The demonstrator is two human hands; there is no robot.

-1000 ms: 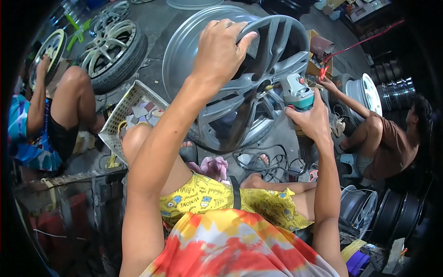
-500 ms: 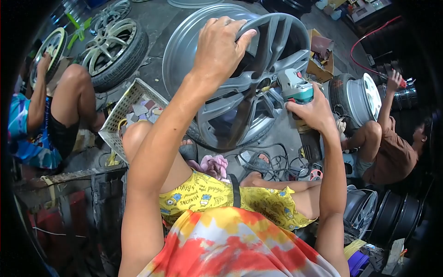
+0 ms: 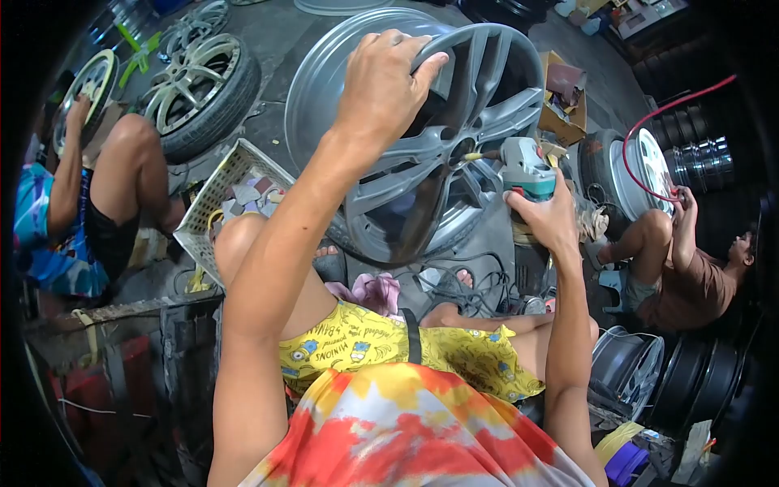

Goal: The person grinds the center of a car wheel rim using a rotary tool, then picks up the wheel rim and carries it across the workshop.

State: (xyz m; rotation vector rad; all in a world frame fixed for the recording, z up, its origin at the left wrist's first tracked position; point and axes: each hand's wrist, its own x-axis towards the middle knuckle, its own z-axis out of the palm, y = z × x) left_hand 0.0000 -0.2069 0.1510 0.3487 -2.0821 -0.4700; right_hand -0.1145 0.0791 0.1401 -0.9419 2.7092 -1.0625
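Note:
A silver alloy wheel rim [image 3: 383, 191] stands tilted in front of me, spokes facing right. My left hand [image 3: 380, 93] is closed on its upper edge, with the thumb over the lip. In my right hand [image 3: 553, 213] is a grey and teal grinder [image 3: 526, 172], held just to the right of the spokes. A thin shaft with a yellowish tip [image 3: 471, 157] sticks out from the grinder toward the rim's hub. Whether the tip touches the metal I cannot tell.
A white plastic basket [image 3: 213, 185] of sanding pieces stands at my left. Cables [image 3: 479, 284] lie on the floor by my foot. A cardboard box [image 3: 565, 122] sits behind the grinder. People work on wheels at both sides; the right one holds a red hose [image 3: 641, 130].
My right hand and the grinder have shifted slightly right, showing more of the shaft. My left hand stays on the rim. The person at right has lowered the hand with the hose.

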